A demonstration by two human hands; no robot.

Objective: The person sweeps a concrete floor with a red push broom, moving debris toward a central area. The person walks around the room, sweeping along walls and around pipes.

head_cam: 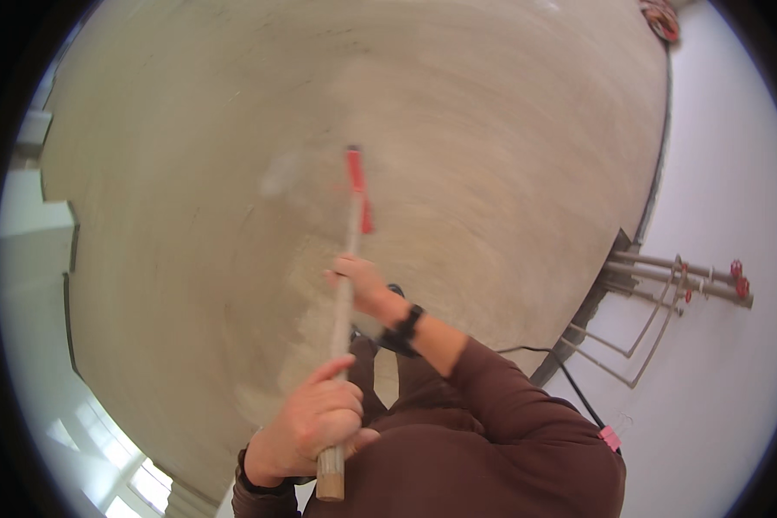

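My left hand is wrapped around the lower end of a wooden handle, close to its bare tip in front of my body. Farther up the same handle, my right hand grips it, with a black watch or band on the wrist. At the handle's far end is a narrow red head, over or on the bare concrete floor. The head is blurred, so its exact kind and whether it touches the floor cannot be told. A pale dusty patch lies left of it.
Pipes with red valve handles run along the white wall at right. A black cable passes beside my right arm, near a pink binder clip. A reddish bundle sits far right. White wall corners stand at left.
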